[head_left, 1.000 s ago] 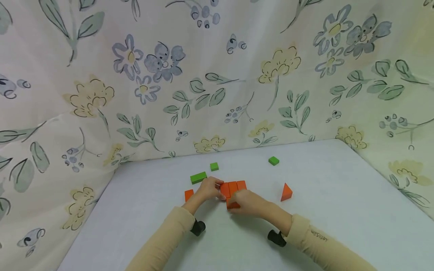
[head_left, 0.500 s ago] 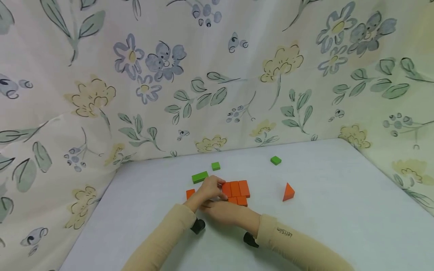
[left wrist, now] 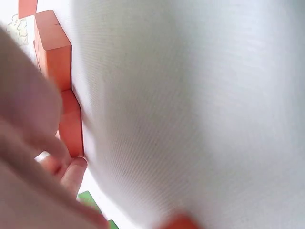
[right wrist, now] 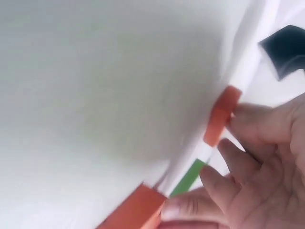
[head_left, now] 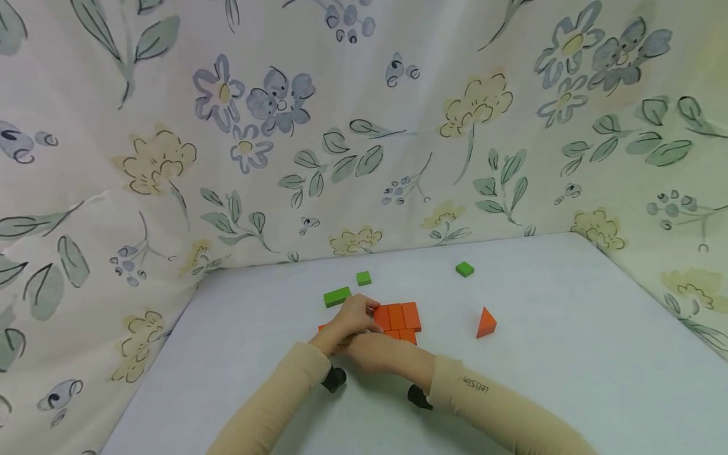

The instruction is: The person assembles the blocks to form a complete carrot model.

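Several orange blocks (head_left: pixel 396 318) lie side by side in a tight group at the middle of the table, three behind and a shorter row in front. My left hand (head_left: pixel 354 316) is at the left end of the group, thumb and finger holding the end block. In the left wrist view a fingertip meets the end of the orange row (left wrist: pixel 59 64). My right hand (head_left: pixel 372 354) reaches left beneath the left wrist, its fingertips hidden in the head view. The right wrist view shows this hand (right wrist: pixel 264 176) with fingers at a separate orange block (right wrist: pixel 223 116), pinching it.
A long green block (head_left: pixel 337 297) and a small green block (head_left: pixel 363 278) lie behind the left hand. Another green block (head_left: pixel 464 269) is at the back right, and an orange triangular block (head_left: pixel 486 322) stands to the right. Patterned cloth hangs round the white table (head_left: pixel 540 354).
My right hand has left the front row of the group and moved left under the left wrist. The separate orange block is now mostly hidden there. My left hand stays at the group.
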Tool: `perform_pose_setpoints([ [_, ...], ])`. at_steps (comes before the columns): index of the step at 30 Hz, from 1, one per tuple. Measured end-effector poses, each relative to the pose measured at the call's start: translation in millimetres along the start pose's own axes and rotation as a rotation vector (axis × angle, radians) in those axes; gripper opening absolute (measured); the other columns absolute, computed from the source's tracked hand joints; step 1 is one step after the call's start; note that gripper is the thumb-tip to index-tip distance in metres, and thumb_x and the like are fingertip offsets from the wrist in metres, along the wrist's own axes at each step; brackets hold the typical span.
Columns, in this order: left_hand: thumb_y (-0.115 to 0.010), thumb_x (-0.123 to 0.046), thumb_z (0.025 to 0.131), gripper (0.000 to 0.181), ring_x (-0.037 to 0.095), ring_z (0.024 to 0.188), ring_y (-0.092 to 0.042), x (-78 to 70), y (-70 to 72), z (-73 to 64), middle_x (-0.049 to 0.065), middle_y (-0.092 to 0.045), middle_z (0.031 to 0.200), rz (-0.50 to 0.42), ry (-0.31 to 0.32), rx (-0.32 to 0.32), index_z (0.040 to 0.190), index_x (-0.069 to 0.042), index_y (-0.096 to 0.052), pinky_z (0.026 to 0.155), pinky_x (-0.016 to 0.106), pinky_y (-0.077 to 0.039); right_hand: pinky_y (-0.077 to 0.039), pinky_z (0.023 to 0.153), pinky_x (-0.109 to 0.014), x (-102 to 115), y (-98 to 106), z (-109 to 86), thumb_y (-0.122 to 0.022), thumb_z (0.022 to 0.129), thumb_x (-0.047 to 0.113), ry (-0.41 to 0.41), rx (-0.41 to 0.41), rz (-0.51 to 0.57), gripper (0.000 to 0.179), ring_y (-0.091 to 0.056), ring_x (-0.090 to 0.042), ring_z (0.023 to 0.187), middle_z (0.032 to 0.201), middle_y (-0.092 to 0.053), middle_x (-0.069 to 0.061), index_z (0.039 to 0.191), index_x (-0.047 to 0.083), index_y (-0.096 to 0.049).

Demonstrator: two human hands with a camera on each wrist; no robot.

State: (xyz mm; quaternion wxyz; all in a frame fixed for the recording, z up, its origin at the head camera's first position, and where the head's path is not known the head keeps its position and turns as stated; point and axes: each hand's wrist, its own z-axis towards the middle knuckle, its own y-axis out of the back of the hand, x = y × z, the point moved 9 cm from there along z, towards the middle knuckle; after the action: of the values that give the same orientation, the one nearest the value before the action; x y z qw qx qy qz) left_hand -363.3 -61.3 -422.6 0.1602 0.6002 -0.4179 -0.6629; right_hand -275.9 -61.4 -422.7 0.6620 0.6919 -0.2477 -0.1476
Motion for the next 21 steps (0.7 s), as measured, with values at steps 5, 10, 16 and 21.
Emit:
perform_pose_setpoints([
  [5, -0.087, -0.005, 0.069, 0.060, 0.026, 0.100, -0.064, 0.9, 0.5, 0.2, 0.016, -0.068, 0.114, 0.004, 0.031, 0.004, 0.123, 0.005, -0.064, 0.084, 0.034, -0.054, -0.046, 0.087, -0.015, -2, 0, -30.5, -0.066, 0.089, 0.003, 0.111, 0.011, 0.096, 0.042, -0.063, -0.005, 0.095, 0.127, -0.063, 0.002, 0.130, 0.011, -0.063],
  [10, -0.088, -0.007, 0.068, 0.059, 0.025, 0.099, -0.064, 1.0, 1.5, 2.3, 0.015, -0.068, 0.114, 0.050, 0.035, -0.001, 0.121, 0.004, -0.065, 0.082, 0.033, -0.053, -0.047, 0.087, -0.015, -11, 9, -65.9, -0.067, 0.091, 0.011, 0.172, -0.008, 0.248, 0.021, -0.063, -0.004, 0.104, 0.114, -0.070, 0.002, 0.111, 0.008, -0.074],
  [16, -0.088, -0.007, 0.068, 0.058, 0.027, 0.100, -0.063, 0.9, 2.3, 1.4, 0.016, -0.068, 0.115, 0.053, 0.028, -0.014, 0.120, 0.005, -0.066, 0.082, 0.034, -0.053, -0.050, 0.075, -0.016, -29, 23, -84.1, -0.073, 0.087, 0.016, 0.050, -0.155, 0.316, 0.010, -0.062, -0.001, 0.081, 0.088, -0.072, 0.006, 0.091, 0.008, -0.077],
  [21, -0.088, -0.007, 0.069, 0.057, 0.027, 0.099, -0.062, 0.9, 1.1, 1.8, 0.015, -0.067, 0.115, 0.037, 0.030, -0.014, 0.120, 0.004, -0.066, 0.081, 0.034, -0.053, -0.047, 0.062, -0.018, -39, 20, -82.3, -0.078, 0.083, 0.025, -0.153, -0.214, 0.268, 0.022, -0.054, -0.005, 0.066, 0.075, -0.063, 0.004, 0.088, 0.005, -0.071],
])
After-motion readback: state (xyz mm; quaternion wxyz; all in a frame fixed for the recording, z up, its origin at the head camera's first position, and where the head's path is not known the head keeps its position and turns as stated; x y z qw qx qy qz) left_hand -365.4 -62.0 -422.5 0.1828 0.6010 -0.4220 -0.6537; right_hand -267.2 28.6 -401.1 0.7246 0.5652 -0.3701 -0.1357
